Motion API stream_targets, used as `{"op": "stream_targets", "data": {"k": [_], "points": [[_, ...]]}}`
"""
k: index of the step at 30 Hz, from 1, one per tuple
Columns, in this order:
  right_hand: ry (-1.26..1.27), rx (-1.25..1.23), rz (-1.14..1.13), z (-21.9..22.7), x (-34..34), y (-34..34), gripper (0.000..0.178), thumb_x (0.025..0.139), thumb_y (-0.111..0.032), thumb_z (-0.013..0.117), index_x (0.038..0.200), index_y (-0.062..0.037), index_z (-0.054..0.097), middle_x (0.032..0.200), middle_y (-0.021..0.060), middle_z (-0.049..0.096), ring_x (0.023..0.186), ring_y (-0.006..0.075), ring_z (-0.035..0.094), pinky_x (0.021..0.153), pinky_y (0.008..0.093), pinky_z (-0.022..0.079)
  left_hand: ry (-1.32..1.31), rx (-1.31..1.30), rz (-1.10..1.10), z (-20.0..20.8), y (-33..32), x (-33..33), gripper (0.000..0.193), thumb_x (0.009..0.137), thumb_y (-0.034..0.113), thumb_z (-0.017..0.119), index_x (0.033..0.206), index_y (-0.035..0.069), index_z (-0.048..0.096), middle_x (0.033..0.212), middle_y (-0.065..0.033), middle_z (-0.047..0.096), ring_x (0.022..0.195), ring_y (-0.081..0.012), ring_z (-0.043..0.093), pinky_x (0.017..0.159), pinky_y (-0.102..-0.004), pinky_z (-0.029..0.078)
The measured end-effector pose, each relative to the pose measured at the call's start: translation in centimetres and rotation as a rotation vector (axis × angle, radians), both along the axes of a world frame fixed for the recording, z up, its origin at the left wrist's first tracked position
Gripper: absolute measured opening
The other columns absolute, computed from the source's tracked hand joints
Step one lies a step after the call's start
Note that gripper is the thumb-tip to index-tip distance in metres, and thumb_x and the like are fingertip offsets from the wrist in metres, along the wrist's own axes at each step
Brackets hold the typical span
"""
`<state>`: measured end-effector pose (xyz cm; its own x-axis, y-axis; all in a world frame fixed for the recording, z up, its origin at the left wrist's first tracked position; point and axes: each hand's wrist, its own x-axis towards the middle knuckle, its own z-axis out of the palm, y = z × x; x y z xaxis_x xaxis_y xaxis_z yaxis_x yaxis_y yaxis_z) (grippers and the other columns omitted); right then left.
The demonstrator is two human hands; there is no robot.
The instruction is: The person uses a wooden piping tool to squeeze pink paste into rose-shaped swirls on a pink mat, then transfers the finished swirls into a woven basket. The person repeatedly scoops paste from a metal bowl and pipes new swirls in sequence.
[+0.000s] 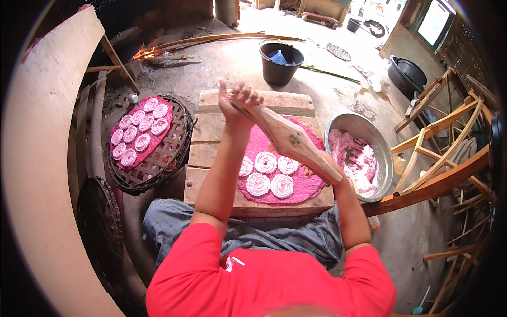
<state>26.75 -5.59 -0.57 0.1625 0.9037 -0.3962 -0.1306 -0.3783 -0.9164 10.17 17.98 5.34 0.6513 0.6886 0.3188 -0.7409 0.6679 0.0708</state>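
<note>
My left hand (240, 103) is raised over the far side of a low wooden table (203, 153), its fingers curled around the upper end of a long, carved wooden lever (290, 137). The lever slants down to the right, across my right wrist. Beneath it is my right hand (307, 170), mostly hidden, with only bits of its fingers showing; its grip cannot be made out. Below both hands a round pink cloth (298, 198) lies on the table. Several pale pink dough rosettes (281, 186) sit on its near left part.
Pink dough (364, 158) fills part of a metal basin (388, 164) at right. Left, a woven tray (177, 142) bears more rosettes on pink cloth. A black bucket (280, 71) stands beyond the table; a fire (143, 52) burns far left. Wooden frames (438, 127) crowd the right.
</note>
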Motion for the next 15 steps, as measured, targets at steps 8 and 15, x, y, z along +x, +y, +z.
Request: {"op": "stream_targets", "data": {"k": [8, 15], "points": [[-0.369, 0.258, 0.134, 11.0, -4.4, -7.8, 0.049, 0.093, -0.050, 0.055, 0.101, -0.0017, 0.062, 0.072, 0.0016, 0.060, 0.057, 0.0061, 0.054, 0.051, 0.0224, 0.044, 0.888, 1.273, 0.128, 0.3, -10.1, -8.8, 0.065, 0.084, 0.034, 0.066, 0.134, 0.002, 0.040, 0.127, -0.0199, 0.052, 0.125, -0.0273, 0.046, 0.105, -0.0396, 0.036], [-0.344, 0.294, 0.315, 1.3, -5.6, -5.7, 0.043, 0.098, -0.040, 0.051, 0.094, -0.0005, 0.068, 0.064, 0.0029, 0.057, 0.060, 0.0087, 0.053, 0.054, 0.0265, 0.043, 0.813, 1.328, 0.184, -8.8, -19.1, -12.6, 0.037, 0.084, 0.010, 0.066, 0.120, 0.004, 0.057, 0.126, -0.0128, 0.056, 0.112, -0.0274, 0.055, 0.096, -0.0387, 0.042]]}}
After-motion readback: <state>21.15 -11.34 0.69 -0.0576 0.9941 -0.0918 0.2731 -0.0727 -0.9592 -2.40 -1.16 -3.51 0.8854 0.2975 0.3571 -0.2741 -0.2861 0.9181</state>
